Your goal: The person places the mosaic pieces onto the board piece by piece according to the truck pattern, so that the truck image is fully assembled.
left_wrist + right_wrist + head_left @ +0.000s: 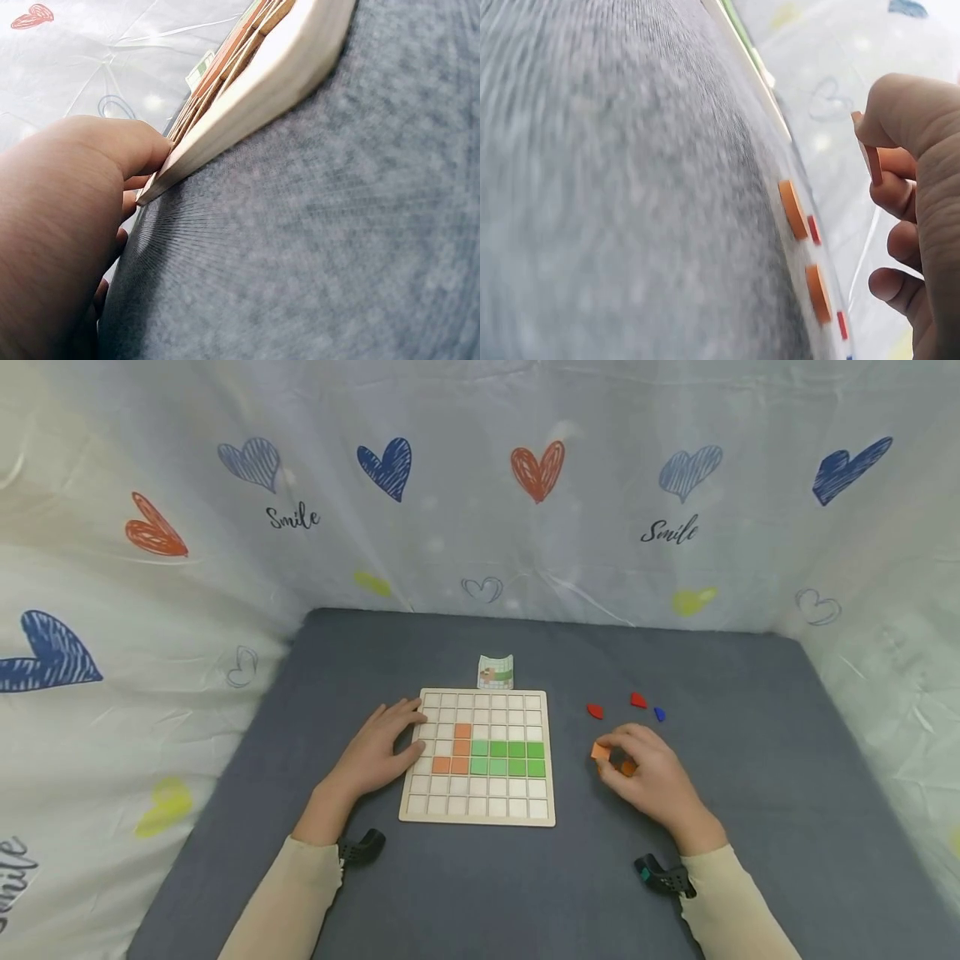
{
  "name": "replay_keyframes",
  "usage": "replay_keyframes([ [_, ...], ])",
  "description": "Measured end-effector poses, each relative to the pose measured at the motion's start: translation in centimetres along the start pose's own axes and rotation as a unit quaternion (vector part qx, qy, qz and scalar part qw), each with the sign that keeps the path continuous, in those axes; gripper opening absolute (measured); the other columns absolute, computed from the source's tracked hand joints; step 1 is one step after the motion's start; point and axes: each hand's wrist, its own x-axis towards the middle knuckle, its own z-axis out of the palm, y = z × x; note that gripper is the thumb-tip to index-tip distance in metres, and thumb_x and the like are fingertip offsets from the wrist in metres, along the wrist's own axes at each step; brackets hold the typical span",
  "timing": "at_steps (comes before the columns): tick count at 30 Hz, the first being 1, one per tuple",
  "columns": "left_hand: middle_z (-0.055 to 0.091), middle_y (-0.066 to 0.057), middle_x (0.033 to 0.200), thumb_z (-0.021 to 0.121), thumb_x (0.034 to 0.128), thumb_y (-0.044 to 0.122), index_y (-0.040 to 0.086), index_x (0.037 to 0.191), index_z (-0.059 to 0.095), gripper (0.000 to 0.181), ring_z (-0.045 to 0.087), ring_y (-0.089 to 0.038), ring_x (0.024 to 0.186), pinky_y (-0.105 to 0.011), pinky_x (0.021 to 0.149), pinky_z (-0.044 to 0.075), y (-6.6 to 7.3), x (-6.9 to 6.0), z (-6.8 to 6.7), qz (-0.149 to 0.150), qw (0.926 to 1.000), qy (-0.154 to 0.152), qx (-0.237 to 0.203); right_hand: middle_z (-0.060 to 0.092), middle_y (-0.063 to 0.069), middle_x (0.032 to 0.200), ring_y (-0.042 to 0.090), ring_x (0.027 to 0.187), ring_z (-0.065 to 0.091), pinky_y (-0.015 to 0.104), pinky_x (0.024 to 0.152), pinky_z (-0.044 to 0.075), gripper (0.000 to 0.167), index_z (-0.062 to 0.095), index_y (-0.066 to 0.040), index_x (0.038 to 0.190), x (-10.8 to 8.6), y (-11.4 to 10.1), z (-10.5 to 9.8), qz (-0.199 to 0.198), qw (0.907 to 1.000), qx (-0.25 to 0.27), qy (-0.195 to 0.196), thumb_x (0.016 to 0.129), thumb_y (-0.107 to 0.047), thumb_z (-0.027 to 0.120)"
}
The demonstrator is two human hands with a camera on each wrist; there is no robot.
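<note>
In the head view a wooden grid board [477,821] lies on the dark cloth. Several orange tiles [462,747] and several green tiles [517,758] fill some of its squares. My left hand [378,747], fingers spread, rests its thumb and fingertips on the board's left edge. To the right of the board, my right hand [651,772] pinches an orange tile [868,154] between thumb and fingers, raised off the cloth. Below it in the right wrist view stand out two loose orange tiles [793,210] on the cloth, partly hidden by the hand in the head view.
Beyond the right hand lie two red pieces [638,700] and a blue piece [660,714]. A small picture card [496,672] sits at the board's far edge. A white curtain with printed hearts [537,472] hangs behind the table.
</note>
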Motion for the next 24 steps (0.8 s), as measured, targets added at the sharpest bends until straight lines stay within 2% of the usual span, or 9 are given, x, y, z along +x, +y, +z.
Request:
replay_keyframes([
  [5,0.043,-0.01,0.172,0.07,0.1082,0.032,0.01,0.148,0.065,0.046,0.033,-0.035,0.162,-0.052,0.139,0.012,-0.1,0.0,0.0,-0.001,1.0,-0.001,0.004,0.071,-0.005,0.109,0.016,0.086,0.059,0.027,0.067,0.054,0.021,0.081,-0.012,0.111,0.7,-0.6,0.7,-0.013,0.9999,0.01,0.003,0.09,-0.008,0.084],
  [14,0.043,-0.01,0.172,0.07,0.1082,0.032,0.011,0.148,0.065,0.045,0.033,-0.036,0.162,-0.053,0.139,0.013,-0.4,-0.2,-0.2,0.0,1.0,-0.002,0.005,0.069,-0.005,0.111,0.02,0.096,0.063,0.032,0.076,0.058,0.022,0.08,-0.011,0.112,2.3,-2.3,1.9,-0.023,0.999,0.037,-0.014,0.09,-0.009,0.081],
  [20,0.042,-0.008,0.173,0.069,0.1086,0.032,0.012,0.148,0.064,0.045,0.031,-0.034,0.163,-0.051,0.139,0.011,-0.4,-0.3,-0.1,-0.009,0.9999,-0.009,0.006,0.07,-0.001,0.111,0.023,0.097,0.065,0.037,0.08,0.06,0.023,0.08,-0.008,0.114,3.7,-3.5,3.6,-0.048,0.997,0.053,-0.03,0.092,-0.011,0.082],
  [24,0.041,-0.007,0.173,0.07,0.1085,0.032,0.012,0.149,0.064,0.045,0.031,-0.033,0.163,-0.05,0.139,0.01,-0.2,0.0,-0.1,-0.008,0.9999,-0.01,0.01,0.069,-0.002,0.11,0.022,0.094,0.064,0.035,0.076,0.059,0.021,0.08,-0.01,0.113,4.5,-4.6,4.7,-0.057,0.9954,0.068,-0.037,0.093,-0.012,0.082],
])
